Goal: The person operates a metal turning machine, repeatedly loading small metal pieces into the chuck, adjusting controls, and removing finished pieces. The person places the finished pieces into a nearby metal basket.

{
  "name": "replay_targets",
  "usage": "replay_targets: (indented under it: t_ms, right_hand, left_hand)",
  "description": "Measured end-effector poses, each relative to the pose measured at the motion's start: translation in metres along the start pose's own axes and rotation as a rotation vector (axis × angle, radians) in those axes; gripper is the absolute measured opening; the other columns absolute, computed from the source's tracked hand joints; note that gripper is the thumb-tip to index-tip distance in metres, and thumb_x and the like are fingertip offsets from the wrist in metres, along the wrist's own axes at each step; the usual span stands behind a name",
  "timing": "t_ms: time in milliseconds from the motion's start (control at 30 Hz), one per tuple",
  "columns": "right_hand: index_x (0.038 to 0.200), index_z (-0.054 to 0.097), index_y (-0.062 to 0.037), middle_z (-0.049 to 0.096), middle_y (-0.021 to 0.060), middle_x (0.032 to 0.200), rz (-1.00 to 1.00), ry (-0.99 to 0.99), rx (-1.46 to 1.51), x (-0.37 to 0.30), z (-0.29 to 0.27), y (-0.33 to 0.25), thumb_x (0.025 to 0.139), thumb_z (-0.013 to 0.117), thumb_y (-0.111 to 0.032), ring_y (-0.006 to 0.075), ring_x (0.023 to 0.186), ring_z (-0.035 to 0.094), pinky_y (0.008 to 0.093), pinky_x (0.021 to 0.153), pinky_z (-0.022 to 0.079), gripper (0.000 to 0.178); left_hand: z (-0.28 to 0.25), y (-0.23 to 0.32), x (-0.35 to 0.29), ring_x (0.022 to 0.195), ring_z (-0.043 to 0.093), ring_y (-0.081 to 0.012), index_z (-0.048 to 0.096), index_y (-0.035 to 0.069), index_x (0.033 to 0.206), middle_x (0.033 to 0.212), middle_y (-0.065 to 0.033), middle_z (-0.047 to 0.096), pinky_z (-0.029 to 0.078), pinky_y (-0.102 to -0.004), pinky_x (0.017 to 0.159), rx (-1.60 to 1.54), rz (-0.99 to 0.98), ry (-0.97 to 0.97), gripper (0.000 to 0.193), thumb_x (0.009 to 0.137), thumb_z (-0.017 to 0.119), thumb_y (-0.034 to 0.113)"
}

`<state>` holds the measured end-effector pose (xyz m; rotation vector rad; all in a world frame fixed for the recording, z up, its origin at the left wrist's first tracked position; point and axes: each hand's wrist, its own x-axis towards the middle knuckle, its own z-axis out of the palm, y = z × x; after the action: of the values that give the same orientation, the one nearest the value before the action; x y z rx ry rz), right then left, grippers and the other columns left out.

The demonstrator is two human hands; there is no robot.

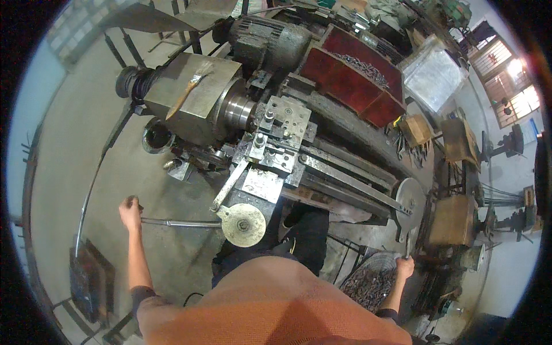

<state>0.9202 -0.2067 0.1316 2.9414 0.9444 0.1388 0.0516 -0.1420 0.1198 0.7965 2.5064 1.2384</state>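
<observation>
In front of me is a small metal lathe with a grey headstock (192, 95). My left hand (131, 214) is closed round the outer end of a long metal lever (184, 223), which runs to a round pale disc (243, 225) at the front of the carriage. At the right end, my right hand (405, 267) is closed on the crank handle (409, 244) below a round metal wheel (409, 198). Between them sits the tool slide (282, 129) with its bolts and plates, close to the shiny spindle (238, 111). What the spindle holds is too small to tell.
A brush (185, 98) lies on the headstock, with a motor (267, 43) behind. A red tray (351, 83) holds small metal parts. Below my right hand is a basket of small dark parts (368, 284). A black box (89, 287) stands at lower left.
</observation>
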Motion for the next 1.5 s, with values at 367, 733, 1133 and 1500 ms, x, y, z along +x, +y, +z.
replay_targets:
  t_ms: [367, 733, 1133, 1500]
  right_hand:
    - [0.092, 0.062, -0.0061, 0.062, 0.02, 0.088, -0.022, 0.093, 0.032, -0.004, 0.003, 0.0, 0.064, 0.057, -0.026, 0.0387, 0.083, 0.058, 0.0465, 0.073, 0.045, 0.034]
    - [0.082, 0.06, 0.0002, 0.063, 0.0223, 0.084, -0.059, 0.076, -0.037, 0.111, 0.016, 0.034, 0.067, 0.063, -0.032, 0.0388, 0.083, 0.06, 0.0468, 0.073, 0.047, 0.036]
    - [0.08, 0.061, -0.0012, 0.063, 0.0222, 0.086, 0.031, 0.039, -0.038, 0.043, 0.018, 0.027, 0.069, 0.057, -0.03, 0.0377, 0.087, 0.061, 0.0454, 0.077, 0.048, 0.031]
    - [0.087, 0.064, -0.0014, 0.062, 0.0235, 0.091, 0.052, 0.0, -0.048, 0.031, 0.008, 0.019, 0.067, 0.055, -0.035, 0.0392, 0.089, 0.06, 0.0451, 0.078, 0.047, 0.04]
  left_hand:
    - [0.001, 0.007, 0.004, 0.05, 0.055, -0.0131, 0.061, -0.005, 0.09, 0.059, -0.0072, 0.057, 0.044, -0.0252, 0.049, -0.103, 0.058, -0.06, 0.023, 0.082, 0.056, 0.016]
    - [0.057, -0.004, 0.026, 0.069, 0.058, -0.0191, 0.057, -0.006, 0.098, 0.089, -0.0134, 0.059, 0.05, -0.0285, 0.056, -0.46, -0.229, 0.266, 0.026, 0.076, 0.056, 0.006]
    - [0.16, 0.053, 0.098, 0.06, 0.057, -0.0167, 0.06, -0.005, 0.089, 0.082, -0.0096, 0.06, 0.051, -0.0274, 0.051, -0.303, 0.213, -0.089, 0.018, 0.076, 0.057, 0.007]
    - [0.148, 0.092, 0.065, 0.05, 0.057, -0.016, 0.057, -0.003, 0.092, 0.08, -0.0111, 0.06, 0.048, -0.0252, 0.045, -0.568, -0.08, -0.038, 0.017, 0.076, 0.054, 0.004]
